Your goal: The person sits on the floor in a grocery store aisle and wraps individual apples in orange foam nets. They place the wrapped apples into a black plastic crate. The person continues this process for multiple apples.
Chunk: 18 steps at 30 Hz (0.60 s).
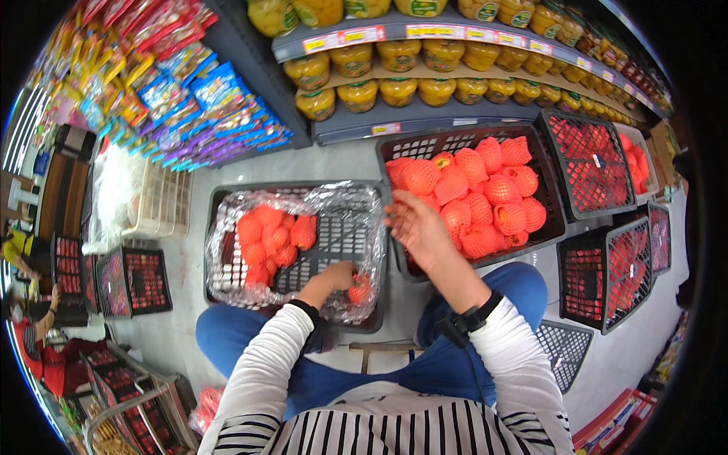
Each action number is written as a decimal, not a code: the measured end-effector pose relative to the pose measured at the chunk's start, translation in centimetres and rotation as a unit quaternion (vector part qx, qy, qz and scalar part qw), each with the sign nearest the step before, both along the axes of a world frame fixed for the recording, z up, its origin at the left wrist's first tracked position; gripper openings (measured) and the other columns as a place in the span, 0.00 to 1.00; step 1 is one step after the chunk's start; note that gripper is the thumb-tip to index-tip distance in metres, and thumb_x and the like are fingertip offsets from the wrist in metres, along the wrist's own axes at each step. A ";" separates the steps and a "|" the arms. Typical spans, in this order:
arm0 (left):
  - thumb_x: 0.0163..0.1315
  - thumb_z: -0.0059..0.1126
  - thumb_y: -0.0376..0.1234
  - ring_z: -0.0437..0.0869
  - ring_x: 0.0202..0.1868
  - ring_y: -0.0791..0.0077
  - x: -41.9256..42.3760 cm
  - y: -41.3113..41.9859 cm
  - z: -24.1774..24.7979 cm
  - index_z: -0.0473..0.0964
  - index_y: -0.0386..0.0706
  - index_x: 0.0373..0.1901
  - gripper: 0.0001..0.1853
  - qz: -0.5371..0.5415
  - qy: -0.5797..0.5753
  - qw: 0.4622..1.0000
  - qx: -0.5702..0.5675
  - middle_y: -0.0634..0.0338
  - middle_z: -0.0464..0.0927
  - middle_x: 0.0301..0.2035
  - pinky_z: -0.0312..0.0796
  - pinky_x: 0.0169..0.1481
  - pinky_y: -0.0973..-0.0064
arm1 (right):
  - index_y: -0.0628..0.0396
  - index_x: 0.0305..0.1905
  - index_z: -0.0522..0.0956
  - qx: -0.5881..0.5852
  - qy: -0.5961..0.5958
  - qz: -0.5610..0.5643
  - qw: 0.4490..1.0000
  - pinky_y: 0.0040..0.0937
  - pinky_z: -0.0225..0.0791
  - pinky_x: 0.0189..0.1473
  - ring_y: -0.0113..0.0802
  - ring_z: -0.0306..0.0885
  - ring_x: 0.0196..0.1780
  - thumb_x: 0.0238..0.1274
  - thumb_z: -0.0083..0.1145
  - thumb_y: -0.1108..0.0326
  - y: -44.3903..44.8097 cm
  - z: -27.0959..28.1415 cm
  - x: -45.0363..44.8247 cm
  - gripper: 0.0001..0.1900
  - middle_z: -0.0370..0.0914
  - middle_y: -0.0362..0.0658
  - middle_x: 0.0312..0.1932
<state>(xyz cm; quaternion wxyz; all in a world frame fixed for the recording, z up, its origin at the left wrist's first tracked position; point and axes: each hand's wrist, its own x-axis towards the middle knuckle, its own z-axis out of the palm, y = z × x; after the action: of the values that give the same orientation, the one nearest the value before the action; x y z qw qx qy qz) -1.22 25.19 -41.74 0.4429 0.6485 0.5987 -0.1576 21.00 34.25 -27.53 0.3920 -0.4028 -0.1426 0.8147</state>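
My left hand is low inside the left black plastic crate. Its fingers are closed around the side of a fruit in a red foam net, near the crate's front right corner. Clear plastic film lines this crate, and several more netted fruits sit in its left half. My right hand hovers palm up at the left edge of the other black crate, fingers apart and nothing in it. Netted fruits are heaped in that crate, some with the fruit's skin showing.
Shelves of jarred fruit stand behind the crates, beside hanging snack packets. Stacked crates of netted fruit are at right, with a crate on the floor. At left are a cream basket, a trolley and other people.
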 end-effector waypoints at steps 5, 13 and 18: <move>0.56 0.64 0.47 0.83 0.53 0.45 0.8 -0.6 -4.8 0.78 0.37 0.50 0.27 0.037 0.036 0.998 -0.030 0.39 0.81 0.50 0.75 0.55 0.54 | 0.54 0.58 0.75 0.018 -0.008 0.048 0.999 0.26 0.72 0.40 0.31 0.83 0.42 0.72 0.54 0.57 -1.1 1.6 -0.8 0.18 0.82 0.43 0.43; 0.59 0.54 0.39 0.89 0.38 0.51 -0.1 -2.4 -6.9 0.81 0.36 0.42 0.17 0.155 -0.035 0.984 -0.078 0.43 0.85 0.34 0.78 0.45 0.59 | 0.54 0.58 0.74 0.028 -0.028 0.063 0.997 0.25 0.70 0.42 0.29 0.81 0.42 0.74 0.51 0.59 -0.3 2.3 -0.5 0.15 0.81 0.42 0.44; 0.61 0.55 0.40 0.86 0.48 0.48 -0.1 -3.0 -8.4 0.79 0.38 0.49 0.19 0.099 -0.003 0.994 -0.054 0.40 0.83 0.44 0.76 0.52 0.56 | 0.53 0.56 0.76 0.021 -0.041 0.093 0.995 0.25 0.70 0.42 0.28 0.81 0.42 0.74 0.52 0.61 -0.7 2.5 -1.6 0.14 0.81 0.40 0.43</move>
<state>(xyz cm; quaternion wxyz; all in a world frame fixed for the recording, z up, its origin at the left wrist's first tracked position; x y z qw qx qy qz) -1.27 22.16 -50.09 0.4928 0.5616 0.6491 -0.1429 19.41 33.53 -24.98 0.3166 -0.4130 -0.2123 0.8271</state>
